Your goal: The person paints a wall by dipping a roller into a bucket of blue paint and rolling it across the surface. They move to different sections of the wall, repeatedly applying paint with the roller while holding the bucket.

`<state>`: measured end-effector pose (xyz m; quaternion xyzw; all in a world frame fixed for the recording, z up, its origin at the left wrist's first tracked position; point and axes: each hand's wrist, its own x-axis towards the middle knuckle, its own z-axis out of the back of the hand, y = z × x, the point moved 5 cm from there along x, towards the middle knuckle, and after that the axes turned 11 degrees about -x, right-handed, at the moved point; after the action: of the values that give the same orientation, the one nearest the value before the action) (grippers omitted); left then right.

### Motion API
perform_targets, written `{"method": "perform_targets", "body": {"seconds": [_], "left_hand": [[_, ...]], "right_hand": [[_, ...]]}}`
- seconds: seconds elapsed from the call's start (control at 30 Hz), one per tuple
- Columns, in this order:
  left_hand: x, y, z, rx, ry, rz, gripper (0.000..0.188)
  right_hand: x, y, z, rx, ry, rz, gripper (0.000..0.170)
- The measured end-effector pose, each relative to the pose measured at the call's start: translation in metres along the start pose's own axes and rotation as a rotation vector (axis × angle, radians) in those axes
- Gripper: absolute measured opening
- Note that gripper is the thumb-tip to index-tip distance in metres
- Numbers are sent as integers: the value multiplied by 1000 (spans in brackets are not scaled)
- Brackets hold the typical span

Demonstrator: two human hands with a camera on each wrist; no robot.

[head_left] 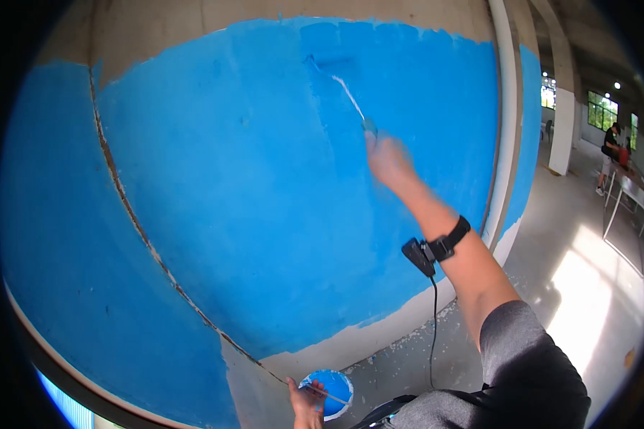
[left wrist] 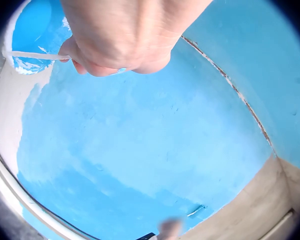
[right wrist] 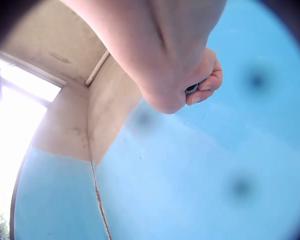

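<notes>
My right hand [head_left: 392,163] is raised in front of the blue-painted wall [head_left: 215,171] and grips a paint roller by its teal handle [head_left: 369,126]. The roller's thin white frame [head_left: 348,91] reaches up to the wall, where a darker wet-looking band shows beside its tip. In the right wrist view, curled fingers [right wrist: 210,86] wrap the dark end of the handle. Low down, my left hand [head_left: 308,406] holds the white handle strip [left wrist: 37,55] of a paint bucket [left wrist: 10,42]. Blue paint coats the bucket's inside, and its rim is smeared white and blue.
A rough crack [head_left: 132,214] runs down the wall's corner. Bare plaster [head_left: 265,11] lies above the paint and a white strip [head_left: 365,336] below. A pale vertical pipe [head_left: 506,114] borders the right side. Farther off, a person [head_left: 610,154] stands by a table [head_left: 631,187].
</notes>
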<state>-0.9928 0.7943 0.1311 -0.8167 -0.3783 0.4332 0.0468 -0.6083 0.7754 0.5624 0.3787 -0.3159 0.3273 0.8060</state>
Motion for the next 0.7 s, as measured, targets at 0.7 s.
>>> {"method": "perform_targets", "body": {"seconds": [0.7], "left_hand": [[29, -9, 40, 51, -23, -21, 75]], "right_hand": [[-13, -6, 9, 137, -27, 59, 39]]}}
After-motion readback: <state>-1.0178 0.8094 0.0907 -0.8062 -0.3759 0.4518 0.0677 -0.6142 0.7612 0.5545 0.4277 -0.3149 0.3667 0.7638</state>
